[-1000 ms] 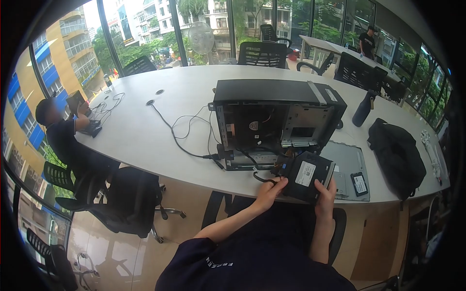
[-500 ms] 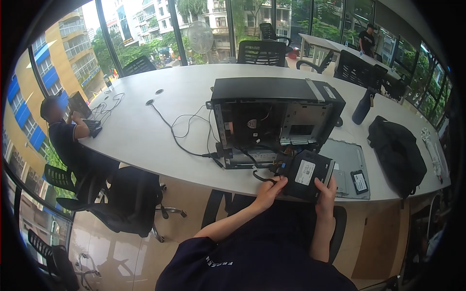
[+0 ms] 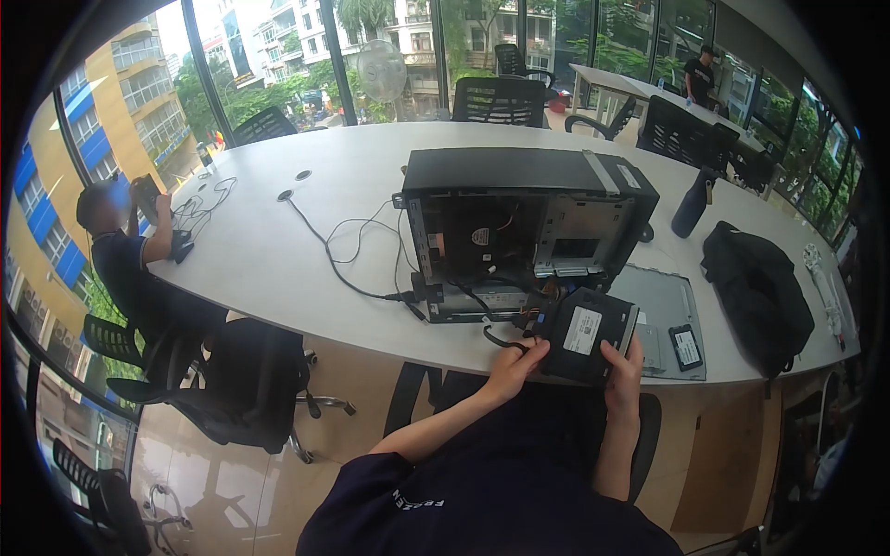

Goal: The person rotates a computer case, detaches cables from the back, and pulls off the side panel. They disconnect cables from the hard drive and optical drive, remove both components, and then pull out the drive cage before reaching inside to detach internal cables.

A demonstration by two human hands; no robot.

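A black optical drive (image 3: 579,335) with a white label is held at the table's front edge, before an open black computer case (image 3: 528,227). My right hand (image 3: 624,368) grips the drive's right side, thumb on top. At its lower left corner, my left hand (image 3: 515,363) has its fingers closed around the drive's edge, close to a black cable (image 3: 502,339). Other cables and connectors lie between the drive and the case. A grey metal side panel (image 3: 677,295) lies on the table to the right, with a small labelled drive (image 3: 686,347) on it.
On the white table (image 3: 250,241) are a power cable (image 3: 348,278), a dark bottle (image 3: 693,204) and a black bag (image 3: 758,296). A person (image 3: 120,241) sits at the left end; another person (image 3: 698,79) stands far back right. Office chairs surround the table.
The seated person at the left has raised a hand and the dark object. My hands and the optical drive have hardly moved.
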